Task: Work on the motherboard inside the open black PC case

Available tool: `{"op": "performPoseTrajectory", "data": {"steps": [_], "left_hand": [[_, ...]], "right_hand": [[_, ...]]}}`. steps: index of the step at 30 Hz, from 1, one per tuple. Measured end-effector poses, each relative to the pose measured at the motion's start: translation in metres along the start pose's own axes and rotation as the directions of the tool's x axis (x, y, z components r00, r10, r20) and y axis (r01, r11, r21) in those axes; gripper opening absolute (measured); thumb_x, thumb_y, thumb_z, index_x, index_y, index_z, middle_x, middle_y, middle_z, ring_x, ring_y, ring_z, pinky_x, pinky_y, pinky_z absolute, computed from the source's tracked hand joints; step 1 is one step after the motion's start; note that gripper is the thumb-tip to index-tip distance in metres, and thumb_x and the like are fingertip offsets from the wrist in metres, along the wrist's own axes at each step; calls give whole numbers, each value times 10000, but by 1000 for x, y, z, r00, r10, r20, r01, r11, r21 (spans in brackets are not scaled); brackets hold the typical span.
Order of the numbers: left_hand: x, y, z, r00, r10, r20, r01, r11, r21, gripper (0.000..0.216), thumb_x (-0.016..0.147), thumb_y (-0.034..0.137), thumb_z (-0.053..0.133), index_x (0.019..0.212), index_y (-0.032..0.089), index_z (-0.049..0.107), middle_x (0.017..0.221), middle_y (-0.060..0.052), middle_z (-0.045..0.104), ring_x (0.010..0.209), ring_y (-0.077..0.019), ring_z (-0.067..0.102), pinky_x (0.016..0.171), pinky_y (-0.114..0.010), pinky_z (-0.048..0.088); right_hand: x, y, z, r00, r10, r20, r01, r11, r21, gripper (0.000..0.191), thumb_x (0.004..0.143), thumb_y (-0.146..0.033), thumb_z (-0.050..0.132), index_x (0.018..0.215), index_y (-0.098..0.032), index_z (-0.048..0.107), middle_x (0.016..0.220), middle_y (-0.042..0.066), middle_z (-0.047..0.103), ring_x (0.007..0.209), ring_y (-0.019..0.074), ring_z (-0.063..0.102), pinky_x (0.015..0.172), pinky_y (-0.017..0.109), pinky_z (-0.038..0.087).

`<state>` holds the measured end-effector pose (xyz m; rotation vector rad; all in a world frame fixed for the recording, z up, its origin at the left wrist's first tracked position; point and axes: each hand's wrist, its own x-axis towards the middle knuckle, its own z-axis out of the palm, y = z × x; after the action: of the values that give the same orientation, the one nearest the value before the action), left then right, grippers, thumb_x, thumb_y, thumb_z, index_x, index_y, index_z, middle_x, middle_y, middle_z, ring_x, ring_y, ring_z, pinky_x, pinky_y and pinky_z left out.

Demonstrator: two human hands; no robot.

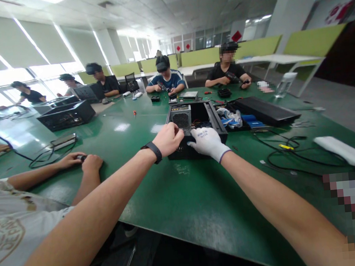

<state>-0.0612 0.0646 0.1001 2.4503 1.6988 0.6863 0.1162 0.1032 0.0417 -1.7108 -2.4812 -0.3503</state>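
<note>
At the tabletop's left edge a co-worker's hands (82, 160) sit closed together on sth small & dark, well apart from ours. Our left hand (169, 138), bare w/ a black wristband (154, 151), is at the near-left corner of the open PC case (216, 121). Its fingers curl down over the rim just in front of the power supply (180, 117); we can't tell if they pinch anything.

The case lies straight ahead, mid-tabletop. Its long axis runs away from us toward the far edge, w/ the short near end facing us.

Our right hand (208, 142), in a white glove, lies palm-down on that same near end, just right of the left hand. The fingertips bend into the interior, and what they grip, if anything, is hidden. Both hands touch the case, so neither is clearly nearer.

Right of the case are a blue-white wire bundle (232, 118), a black panel (265, 111) & loose black cables (288, 156) toward the right edge.
</note>
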Motion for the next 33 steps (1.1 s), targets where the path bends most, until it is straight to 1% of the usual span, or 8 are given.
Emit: {"op": "performPoseTrajectory", "data": {"steps": [4,10,15,19,23,27,30,33], "left_hand": [[8,8,5,998,41,55,-44,998,48,291,930,348,430,960,140,632,925,-108,710,843,-204,646,773,-316,483],[11,17,22,952,72,296,-124,979,160,304,884,359,504,1002,150,690,956,-85,742,868,-198,675,752,-276,489],[5,20,35,856,98,508,-249,939,239,305,804,395,593,972,182,732,960,-78,754,870,-211,690,739,-273,503],[-3,26,41,757,46,652,-321,895,310,309,721,407,690,924,181,749,955,-93,757,882,-233,697,729,-278,518],[-9,32,50,701,-50,712,-334,858,390,425,662,396,764,1012,156,744,1047,-129,747,946,-254,697,770,-281,537],[-8,28,67,665,-94,740,-338,846,412,402,661,348,763,1002,136,750,1059,-146,745,963,-257,700,784,-273,551],[-4,20,82,666,-103,738,-327,850,414,397,665,311,751,1005,106,755,1033,-178,745,943,-279,707,757,-289,566],[0,14,93,688,-114,716,-304,852,427,415,681,272,728,1050,84,748,1019,-202,742,945,-288,710,764,-300,570]], "right_hand": [[-45,-11,-7,998,-49,-40,50,999,8,467,916,-562,496,1139,-164,591,1033,127,663,962,258,625,838,392,441],[-111,-23,-24,986,-161,-32,162,986,30,389,918,-545,486,1060,-200,595,968,101,675,897,256,624,761,355,385],[-154,-28,-41,967,-255,-4,255,963,93,309,913,-517,519,1014,-235,595,909,57,678,818,229,628,717,339,354],[-181,-32,-54,931,-364,-6,360,919,160,250,908,-462,549,966,-226,610,836,42,671,730,205,613,673,336,322],[-198,-36,-64,893,-447,-46,447,873,194,216,882,-445,583,873,-230,604,765,20,648,648,187,567,631,333,276],[-202,-35,-64,869,-495,-26,485,839,246,199,901,-431,562,853,-240,589,761,9,632,645,185,545,628,338,249],[-203,-33,-59,875,-482,-35,473,840,265,206,930,-439,512,903,-246,582,822,15,635,693,196,547,661,345,260],[-204,-33,-54,880,-472,-54,467,839,280,218,951,-445,471,952,-255,578,880,18,642,734,206,548,695,356,277]]}}
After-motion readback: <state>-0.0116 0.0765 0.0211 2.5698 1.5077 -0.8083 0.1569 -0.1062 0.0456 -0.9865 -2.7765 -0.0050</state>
